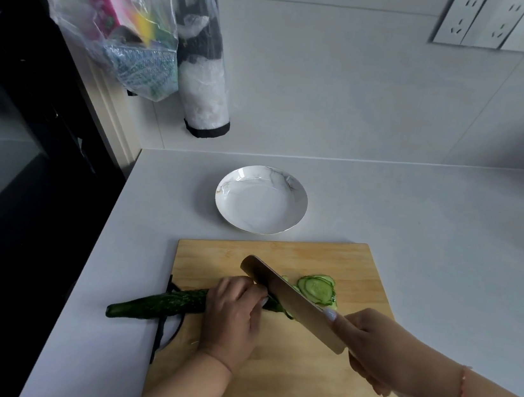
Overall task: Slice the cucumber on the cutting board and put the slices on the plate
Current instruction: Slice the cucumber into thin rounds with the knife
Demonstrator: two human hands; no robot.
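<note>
Cucumber (156, 305), one: dark green, bumpy skin, lying across the left edge of the cutting board (296, 386), uncut end overhanging onto the counter (433, 227). Judged firm but wet at the cut face, likely to roll; best held from above close behind the blade, as now.

Left hand (230, 324), one: curled over the cucumber, fingertips tucked near the knife.

Right hand (371, 342), one: wrapped round the handle of the knife (290, 298), blade angled down at the cut end.

Slices (317, 289), one small overlapping pile right of the blade; at least three, exact count unclear. Thin, limp, probably clingy; lift several together.

Plate (260, 199), one: white, beyond the board, holding no slices.
</note>
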